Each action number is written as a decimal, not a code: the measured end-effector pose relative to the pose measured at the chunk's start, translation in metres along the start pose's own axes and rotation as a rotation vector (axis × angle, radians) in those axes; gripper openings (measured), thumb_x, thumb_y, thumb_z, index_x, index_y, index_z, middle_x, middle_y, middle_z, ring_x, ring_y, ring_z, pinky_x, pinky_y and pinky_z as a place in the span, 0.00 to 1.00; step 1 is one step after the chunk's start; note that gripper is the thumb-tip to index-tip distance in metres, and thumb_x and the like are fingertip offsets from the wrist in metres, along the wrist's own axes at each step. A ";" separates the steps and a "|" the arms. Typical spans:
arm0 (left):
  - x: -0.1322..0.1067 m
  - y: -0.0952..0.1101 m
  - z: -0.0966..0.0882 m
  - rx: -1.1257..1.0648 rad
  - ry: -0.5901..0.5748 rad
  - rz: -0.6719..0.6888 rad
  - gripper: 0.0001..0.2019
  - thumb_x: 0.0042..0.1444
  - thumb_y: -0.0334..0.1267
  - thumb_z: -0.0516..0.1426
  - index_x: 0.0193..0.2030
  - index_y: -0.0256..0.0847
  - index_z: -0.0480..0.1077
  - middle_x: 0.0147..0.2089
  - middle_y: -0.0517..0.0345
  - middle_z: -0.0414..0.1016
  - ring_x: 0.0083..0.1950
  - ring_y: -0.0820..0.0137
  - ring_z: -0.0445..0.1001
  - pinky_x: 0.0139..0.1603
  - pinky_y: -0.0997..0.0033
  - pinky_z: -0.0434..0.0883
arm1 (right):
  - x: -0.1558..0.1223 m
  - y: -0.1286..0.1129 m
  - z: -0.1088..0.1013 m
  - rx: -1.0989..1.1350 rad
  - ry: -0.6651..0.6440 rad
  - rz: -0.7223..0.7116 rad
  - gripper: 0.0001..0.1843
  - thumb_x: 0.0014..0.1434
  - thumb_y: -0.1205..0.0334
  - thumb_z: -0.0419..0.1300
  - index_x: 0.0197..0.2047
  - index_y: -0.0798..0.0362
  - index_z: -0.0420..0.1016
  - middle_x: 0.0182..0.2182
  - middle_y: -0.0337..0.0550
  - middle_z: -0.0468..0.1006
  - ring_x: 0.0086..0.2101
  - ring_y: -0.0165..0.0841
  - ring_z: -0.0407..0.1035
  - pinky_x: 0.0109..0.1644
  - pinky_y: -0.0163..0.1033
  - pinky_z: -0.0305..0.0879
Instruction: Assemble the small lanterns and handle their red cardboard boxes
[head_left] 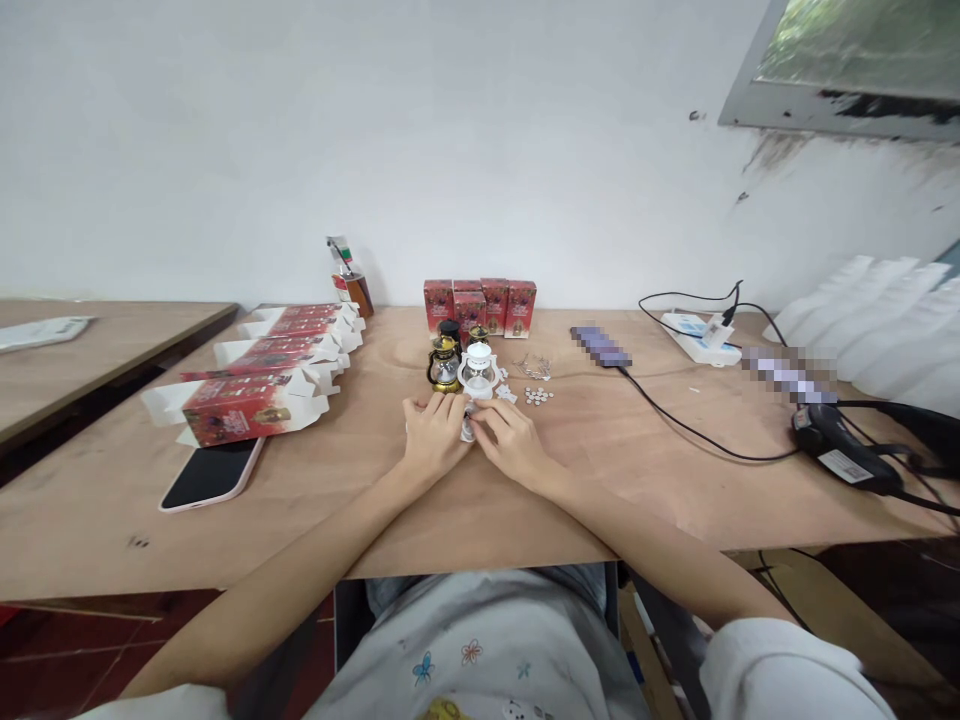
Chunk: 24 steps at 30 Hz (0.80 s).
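My left hand [435, 435] and my right hand [514, 445] meet low over the table. Both are closed, with fingertips pinching a small whitish piece [468, 430] between them. Fingers cover most of that piece, so its kind is unclear. Just beyond the fingertips stands a white miniature lantern [478, 372] with a clear globe. To its left is a bronze-coloured miniature lantern [444, 367]; a black one and another gold one show partly behind. Right of the white lantern lie small white pieces [505, 394], several round white discs [538, 396] and thin wire bits [534, 367].
Several red printed boxes [470, 310] stand behind the lanterns. Opened red boxes [240, 408] lie in a row at left, beside a phone [212, 474] and a bottle [358, 292]. At right are another phone [601, 346], a power strip [701, 338], cables and a black device [844, 448].
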<state>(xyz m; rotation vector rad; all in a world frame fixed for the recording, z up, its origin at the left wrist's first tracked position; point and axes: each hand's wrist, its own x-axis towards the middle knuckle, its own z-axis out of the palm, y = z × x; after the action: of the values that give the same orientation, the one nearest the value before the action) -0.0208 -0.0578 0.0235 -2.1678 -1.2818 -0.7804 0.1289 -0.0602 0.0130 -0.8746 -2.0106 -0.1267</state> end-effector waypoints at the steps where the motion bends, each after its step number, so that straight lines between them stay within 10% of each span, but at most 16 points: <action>1: 0.000 0.000 0.000 -0.004 0.002 -0.009 0.09 0.54 0.35 0.52 0.40 0.37 0.67 0.35 0.51 0.76 0.37 0.60 0.70 0.37 0.61 0.53 | 0.000 0.000 0.000 -0.001 0.003 -0.002 0.10 0.61 0.67 0.49 0.36 0.55 0.71 0.40 0.51 0.76 0.42 0.36 0.71 0.45 0.41 0.69; 10: 0.002 0.002 -0.002 -0.114 0.011 -0.115 0.10 0.55 0.41 0.53 0.41 0.38 0.66 0.38 0.51 0.77 0.38 0.61 0.71 0.39 0.61 0.53 | 0.003 -0.001 -0.004 0.286 0.067 0.136 0.04 0.61 0.65 0.49 0.37 0.52 0.64 0.43 0.50 0.74 0.46 0.34 0.70 0.50 0.43 0.68; 16: 0.002 -0.002 0.000 -0.132 0.026 -0.113 0.13 0.52 0.42 0.55 0.43 0.38 0.65 0.39 0.50 0.77 0.39 0.60 0.72 0.40 0.62 0.54 | 0.009 0.010 0.001 0.792 0.150 0.617 0.06 0.56 0.61 0.54 0.31 0.50 0.58 0.31 0.39 0.73 0.28 0.27 0.71 0.32 0.35 0.72; 24: 0.002 -0.008 0.002 -0.013 0.126 0.036 0.10 0.55 0.37 0.53 0.43 0.37 0.67 0.37 0.50 0.77 0.38 0.62 0.72 0.41 0.60 0.53 | 0.013 0.003 0.006 1.104 -0.250 1.209 0.06 0.48 0.71 0.50 0.25 0.57 0.66 0.15 0.34 0.66 0.15 0.23 0.58 0.13 0.26 0.57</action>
<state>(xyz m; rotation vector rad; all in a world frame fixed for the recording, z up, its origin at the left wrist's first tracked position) -0.0270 -0.0517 0.0250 -2.1100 -1.1750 -0.8980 0.1226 -0.0488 0.0186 -1.1544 -1.0945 1.6294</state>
